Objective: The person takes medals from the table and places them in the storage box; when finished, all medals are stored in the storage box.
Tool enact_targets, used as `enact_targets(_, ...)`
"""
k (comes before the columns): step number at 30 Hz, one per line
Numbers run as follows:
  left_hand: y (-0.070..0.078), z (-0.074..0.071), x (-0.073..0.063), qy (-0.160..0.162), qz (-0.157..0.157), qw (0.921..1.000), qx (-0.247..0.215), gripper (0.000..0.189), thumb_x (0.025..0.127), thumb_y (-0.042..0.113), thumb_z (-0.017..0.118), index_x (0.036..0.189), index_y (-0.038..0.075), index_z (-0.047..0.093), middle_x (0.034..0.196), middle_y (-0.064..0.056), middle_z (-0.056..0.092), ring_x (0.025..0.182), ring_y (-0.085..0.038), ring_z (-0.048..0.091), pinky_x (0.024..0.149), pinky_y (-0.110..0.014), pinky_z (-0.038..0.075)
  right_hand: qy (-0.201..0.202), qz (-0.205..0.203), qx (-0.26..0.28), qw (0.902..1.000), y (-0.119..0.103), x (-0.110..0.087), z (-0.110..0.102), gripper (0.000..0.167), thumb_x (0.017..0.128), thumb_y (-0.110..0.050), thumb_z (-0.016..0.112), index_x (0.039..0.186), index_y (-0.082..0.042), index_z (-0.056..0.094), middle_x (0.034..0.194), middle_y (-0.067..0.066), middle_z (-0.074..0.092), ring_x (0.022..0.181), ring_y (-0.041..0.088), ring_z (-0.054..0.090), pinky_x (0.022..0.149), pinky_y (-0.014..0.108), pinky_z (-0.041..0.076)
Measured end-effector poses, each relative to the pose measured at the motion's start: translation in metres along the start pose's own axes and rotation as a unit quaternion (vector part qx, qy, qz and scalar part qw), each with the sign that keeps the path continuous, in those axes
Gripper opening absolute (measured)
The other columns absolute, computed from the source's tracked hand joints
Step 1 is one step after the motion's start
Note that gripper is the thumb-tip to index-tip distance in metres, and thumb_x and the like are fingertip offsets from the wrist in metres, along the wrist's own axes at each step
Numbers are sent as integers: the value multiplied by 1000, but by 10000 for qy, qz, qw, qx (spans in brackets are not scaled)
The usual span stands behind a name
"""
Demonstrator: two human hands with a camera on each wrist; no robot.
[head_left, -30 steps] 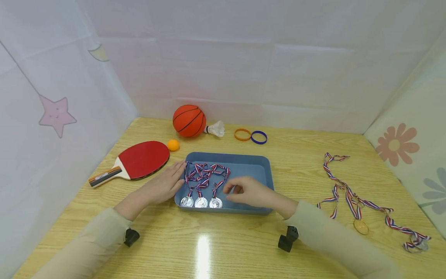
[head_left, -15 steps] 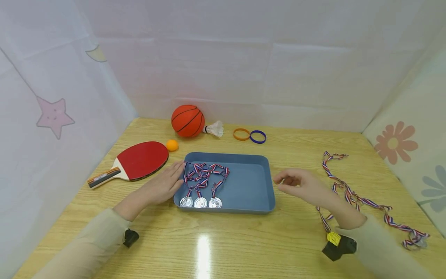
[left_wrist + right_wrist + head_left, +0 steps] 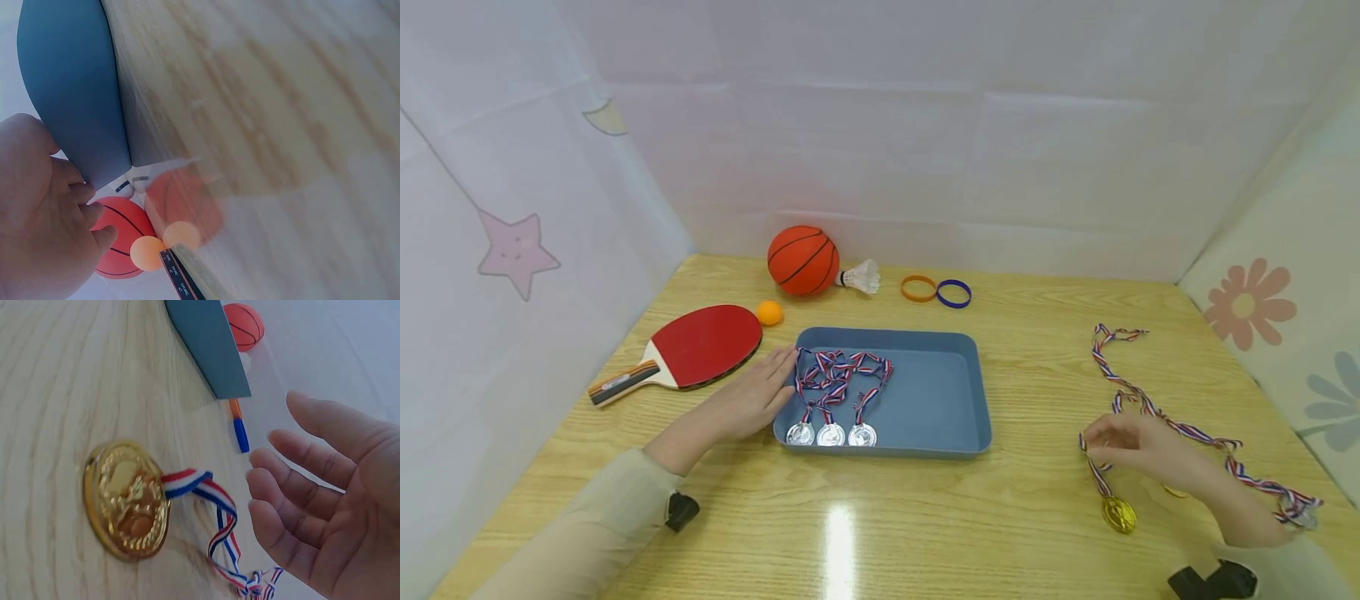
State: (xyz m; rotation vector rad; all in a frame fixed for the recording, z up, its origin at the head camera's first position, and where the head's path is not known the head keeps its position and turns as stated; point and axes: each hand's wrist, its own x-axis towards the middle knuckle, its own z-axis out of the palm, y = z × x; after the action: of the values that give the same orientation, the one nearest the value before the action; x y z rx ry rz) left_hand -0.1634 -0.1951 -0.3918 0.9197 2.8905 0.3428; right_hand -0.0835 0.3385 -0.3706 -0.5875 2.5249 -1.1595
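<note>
A blue-grey tray (image 3: 928,400) sits mid-table, holding three silver medals (image 3: 831,435) along its front left, their striped ribbons (image 3: 835,379) bunched behind them. My left hand (image 3: 751,402) rests with straight fingers against the tray's left rim. Over on the right, my right hand (image 3: 1150,454) hovers above a gold medal's red, white and blue ribbon with loosely bent fingers. In the right wrist view that hand (image 3: 331,487) grasps nothing, and the gold medal (image 3: 128,500) lies on the wood beside it. Another gold medal (image 3: 1176,492) is mostly hidden beneath the hand.
More ribbons (image 3: 1195,433) trail across the right side to a silver medal (image 3: 1306,517). A red table tennis bat (image 3: 707,346) and orange ball (image 3: 770,312) lie left. Behind the tray are a basketball (image 3: 803,260), a shuttlecock (image 3: 861,277), and orange (image 3: 918,288) and blue wristbands (image 3: 953,293).
My right hand has moved from over the tray rightwards to the gold medal's ribbon. The left hand has stayed at the tray's rim. The medals in the tray have not moved.
</note>
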Motion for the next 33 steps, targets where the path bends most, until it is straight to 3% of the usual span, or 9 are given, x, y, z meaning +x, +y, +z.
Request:
enact_targets(10,0,0,1,-8,-10,10000,-23,59,98,23,40,143,-8,17,149,-22,16,136,-38,11,107,-50,17,-717,-416,327,9960,26,-18,4,3,88,-7,61,88,-6,59,71,-3,54,59,6,47,47,26,41)
enact_targets(19,2,-1,0,-24,-35,10000,-50,59,98,22,40,143,-9,18,149,-22,16,136,-38,11,107,-49,17,-360,-341,-813,9955,31,-16,17,22,82,-20,70,71,-15,51,60,-17,42,52,-3,36,42,20,34)
enact_targets(24,2,-1,0,-13,-28,10000,-39,58,98,23,40,142,-9,18,148,-23,16,135,-38,12,107,-49,17,-329,-214,-832,9958,27,-12,21,32,82,-23,69,66,-12,43,58,-16,36,50,-3,33,41,21,30)
enact_targets(33,2,-1,-1,-8,-61,10000,4,59,98,24,40,143,-8,18,149,-22,16,135,-38,12,107,-49,17,-471,-207,-512,9974,25,-12,19,26,86,-18,65,68,-12,47,62,-13,39,54,-1,36,42,23,31)
